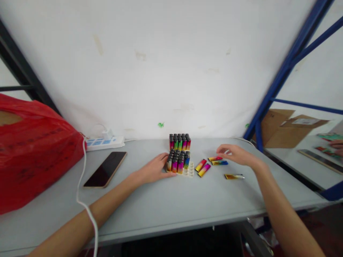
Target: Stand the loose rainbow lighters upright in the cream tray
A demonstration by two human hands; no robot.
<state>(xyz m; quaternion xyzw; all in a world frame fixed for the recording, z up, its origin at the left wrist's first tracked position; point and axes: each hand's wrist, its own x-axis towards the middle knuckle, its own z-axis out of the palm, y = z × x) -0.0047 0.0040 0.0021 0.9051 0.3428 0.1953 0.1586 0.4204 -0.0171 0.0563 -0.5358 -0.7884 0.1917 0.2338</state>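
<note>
The left hand [152, 171] grasps a white, pitted tray [191, 170], glossy upright lighters [174, 166] rowed in it! Five slim, shiny loose lighters [204, 170] lie rightward; the right hand [237, 154] curls near two, gripping or not, I can't tell. One flat, glassy phone [105, 170].

Bright diffuse light, faint soft shadows, edges visibly stretched

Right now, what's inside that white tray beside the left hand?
Upright, colourful lighters with black tops stand packed in the white tray, while bare slots show at its right end. The slots beneath the lighters are covered, so they can't be seen.
</note>
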